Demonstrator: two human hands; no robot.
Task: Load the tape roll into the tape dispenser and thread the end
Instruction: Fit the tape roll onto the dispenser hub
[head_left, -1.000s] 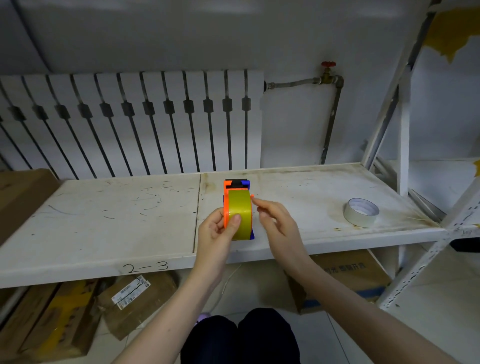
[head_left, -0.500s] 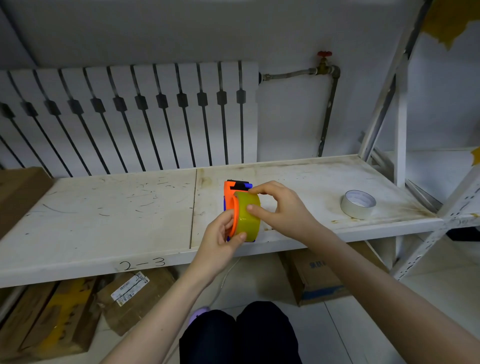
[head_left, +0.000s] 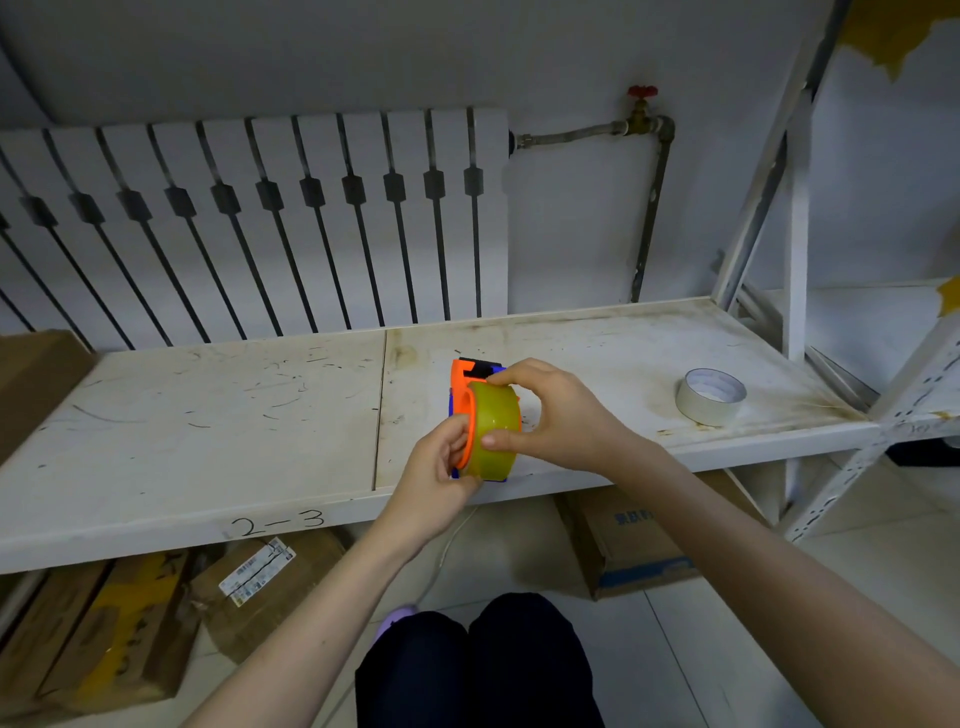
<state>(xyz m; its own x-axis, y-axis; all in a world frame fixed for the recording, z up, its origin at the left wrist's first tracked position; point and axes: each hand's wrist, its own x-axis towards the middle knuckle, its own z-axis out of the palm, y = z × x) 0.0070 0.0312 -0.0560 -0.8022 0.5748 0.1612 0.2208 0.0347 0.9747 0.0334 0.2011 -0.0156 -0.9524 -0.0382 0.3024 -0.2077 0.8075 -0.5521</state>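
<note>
White, scuffed metal shelf (head_left: 208, 431) runs across the view, hand-marked "2-3" on its front lip, with a white slatted radiator cover (head_left: 260, 223) on the wall behind. Over the front edge of the shelf, both hands hold an orange and blue plastic tape dispenser (head_left: 462, 387) carrying a yellowish translucent tape roll (head_left: 496, 431). Left hand (head_left: 436, 478) curls around the dispenser's near side, thumb on the orange rim. Right hand (head_left: 561, 415) pinches the roll, thumb on its face, fingers arched over the top. A second, white tape roll (head_left: 710, 396) lies flat, well apart at the right. Cardboard boxes (head_left: 623, 540) sit below.
</note>
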